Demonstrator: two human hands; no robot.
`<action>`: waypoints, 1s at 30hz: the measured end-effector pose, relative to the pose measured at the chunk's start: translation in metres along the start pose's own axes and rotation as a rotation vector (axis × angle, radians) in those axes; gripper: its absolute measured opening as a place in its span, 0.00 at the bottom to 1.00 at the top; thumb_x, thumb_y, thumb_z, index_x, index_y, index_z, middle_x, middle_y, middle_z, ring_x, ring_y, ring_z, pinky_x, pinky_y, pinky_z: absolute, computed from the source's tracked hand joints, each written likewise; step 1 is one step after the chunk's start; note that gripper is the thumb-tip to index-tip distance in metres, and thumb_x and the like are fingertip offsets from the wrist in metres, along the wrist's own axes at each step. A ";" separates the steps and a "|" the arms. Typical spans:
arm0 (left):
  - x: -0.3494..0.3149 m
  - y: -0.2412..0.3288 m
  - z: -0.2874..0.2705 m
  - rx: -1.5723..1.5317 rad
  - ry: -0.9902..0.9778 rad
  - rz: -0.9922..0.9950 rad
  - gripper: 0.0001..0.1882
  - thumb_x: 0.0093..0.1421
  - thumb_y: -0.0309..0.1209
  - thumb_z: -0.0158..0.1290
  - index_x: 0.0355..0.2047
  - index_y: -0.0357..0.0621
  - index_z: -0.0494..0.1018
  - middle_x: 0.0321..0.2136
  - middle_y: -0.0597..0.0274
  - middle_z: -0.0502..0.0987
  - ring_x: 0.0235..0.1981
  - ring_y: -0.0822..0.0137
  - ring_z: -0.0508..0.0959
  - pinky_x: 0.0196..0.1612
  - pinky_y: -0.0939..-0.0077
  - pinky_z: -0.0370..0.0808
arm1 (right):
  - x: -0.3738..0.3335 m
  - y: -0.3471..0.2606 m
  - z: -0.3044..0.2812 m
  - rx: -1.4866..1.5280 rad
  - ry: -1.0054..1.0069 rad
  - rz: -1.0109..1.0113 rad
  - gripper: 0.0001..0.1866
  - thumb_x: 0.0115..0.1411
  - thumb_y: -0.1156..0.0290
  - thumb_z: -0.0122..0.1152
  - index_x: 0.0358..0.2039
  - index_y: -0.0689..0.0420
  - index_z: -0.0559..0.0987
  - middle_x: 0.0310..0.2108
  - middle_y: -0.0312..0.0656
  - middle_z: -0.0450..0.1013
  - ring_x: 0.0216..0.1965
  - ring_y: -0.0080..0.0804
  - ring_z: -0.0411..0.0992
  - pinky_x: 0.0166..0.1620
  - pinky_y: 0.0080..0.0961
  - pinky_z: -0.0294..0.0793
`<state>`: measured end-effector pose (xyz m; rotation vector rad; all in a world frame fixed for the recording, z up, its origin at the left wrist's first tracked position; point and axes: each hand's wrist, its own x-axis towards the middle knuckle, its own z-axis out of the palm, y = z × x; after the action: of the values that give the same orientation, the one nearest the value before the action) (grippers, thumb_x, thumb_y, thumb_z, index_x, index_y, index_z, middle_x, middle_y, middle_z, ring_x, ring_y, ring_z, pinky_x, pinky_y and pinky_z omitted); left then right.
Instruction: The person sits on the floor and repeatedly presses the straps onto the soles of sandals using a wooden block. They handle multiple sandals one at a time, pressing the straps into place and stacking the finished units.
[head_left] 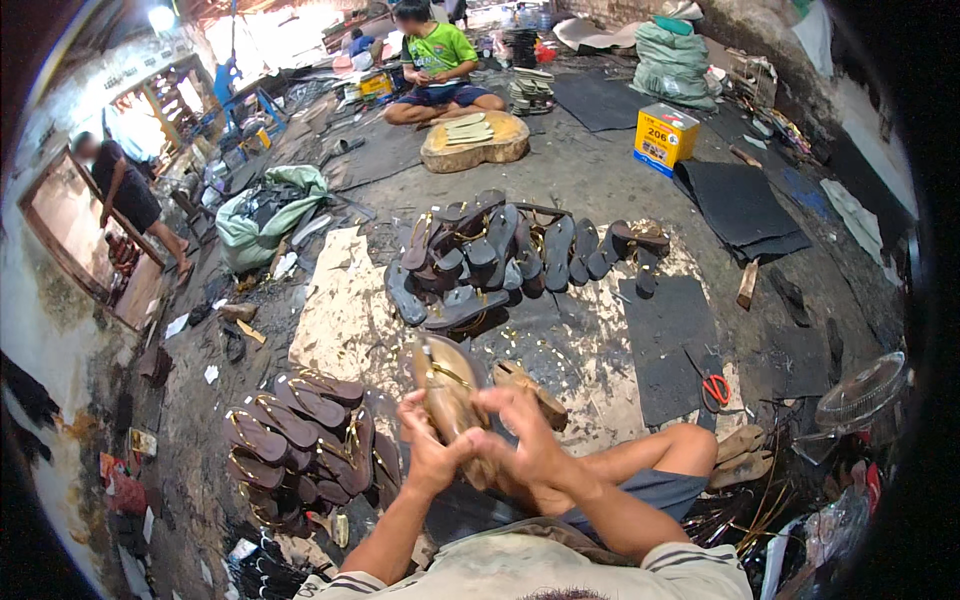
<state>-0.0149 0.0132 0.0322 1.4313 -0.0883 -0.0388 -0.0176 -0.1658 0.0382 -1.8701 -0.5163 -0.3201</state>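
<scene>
My left hand (430, 440) is closed around a wooden shoe last (462, 412) with a brown thong sandal (440, 365) on it, its strap gold-coloured. It is raised in front of my lap, toe end pointing away. My right hand (525, 435) is at the right side of the last, thumb and fingers apart; the fingertips are close to the strap, and whether they touch is blurred. Just beyond my right hand, another wooden last (532, 392) lies on the ground. To the left, several finished-looking brown sandals (300, 425) with gold straps are laid in overlapping rows.
Ahead lies a pile of dark sandals (490, 250). Red-handled scissors (714, 388) rest on a black sheet (665, 340) at right, near more wooden lasts (742, 455) and a fan (860, 390). Farther off, a seated person (440, 65) works behind a wood block (475, 150); another stands left.
</scene>
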 end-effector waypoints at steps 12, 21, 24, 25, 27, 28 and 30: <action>-0.058 0.025 0.021 -0.545 -0.048 -0.281 0.47 0.50 0.36 0.66 0.59 0.56 0.42 0.56 0.45 0.62 0.57 0.50 0.70 0.58 0.49 0.73 | -0.050 0.035 -0.031 0.726 -0.106 0.452 0.22 0.72 0.59 0.51 0.57 0.62 0.72 0.45 0.39 0.74 0.44 0.25 0.72 0.46 0.24 0.74; -0.102 0.024 0.020 -0.688 0.088 -0.278 0.47 0.45 0.46 0.66 0.58 0.50 0.50 0.53 0.50 0.64 0.55 0.54 0.71 0.58 0.55 0.73 | -0.121 -0.039 0.006 1.346 -0.170 1.051 0.22 0.72 0.48 0.47 0.24 0.47 0.66 0.19 0.22 0.50 0.18 0.15 0.47 0.22 0.18 0.46; -0.101 0.036 0.026 -0.624 0.171 -0.227 0.54 0.43 0.48 0.68 0.62 0.52 0.47 0.54 0.50 0.64 0.55 0.54 0.71 0.57 0.56 0.72 | -0.122 -0.053 0.001 1.453 -0.178 1.084 0.19 0.72 0.51 0.48 0.26 0.47 0.66 0.19 0.22 0.50 0.18 0.15 0.47 0.22 0.18 0.46; -0.103 0.039 0.027 -0.607 0.179 -0.220 0.54 0.43 0.48 0.68 0.63 0.52 0.46 0.54 0.50 0.64 0.55 0.54 0.70 0.57 0.56 0.72 | -0.125 -0.055 0.000 1.481 -0.168 1.063 0.19 0.72 0.52 0.48 0.25 0.47 0.66 0.19 0.23 0.50 0.18 0.15 0.46 0.22 0.18 0.46; -0.102 0.043 0.031 -0.569 0.177 -0.243 0.55 0.42 0.49 0.69 0.63 0.52 0.45 0.54 0.50 0.64 0.55 0.54 0.70 0.57 0.57 0.72 | -0.137 -0.063 -0.001 1.536 -0.134 1.034 0.20 0.72 0.53 0.49 0.24 0.47 0.65 0.19 0.23 0.50 0.18 0.15 0.46 0.22 0.18 0.45; -0.099 0.044 0.033 -0.550 0.166 -0.237 0.56 0.42 0.49 0.69 0.63 0.52 0.45 0.54 0.50 0.64 0.55 0.54 0.70 0.57 0.57 0.72 | -0.140 -0.054 -0.003 1.509 -0.174 0.980 0.18 0.72 0.53 0.50 0.27 0.49 0.70 0.19 0.24 0.55 0.18 0.14 0.51 0.23 0.14 0.51; -0.099 0.047 0.031 -0.468 0.126 -0.248 0.57 0.42 0.49 0.69 0.64 0.53 0.44 0.55 0.50 0.64 0.55 0.54 0.70 0.57 0.57 0.72 | -0.137 -0.026 -0.001 1.119 -0.266 0.674 0.18 0.72 0.52 0.49 0.32 0.52 0.74 0.22 0.26 0.63 0.21 0.15 0.58 0.24 0.15 0.58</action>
<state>-0.1178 -0.0032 0.0794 0.9671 0.1926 -0.1629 -0.1487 -0.1861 -0.0029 -0.8794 -0.1324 0.5826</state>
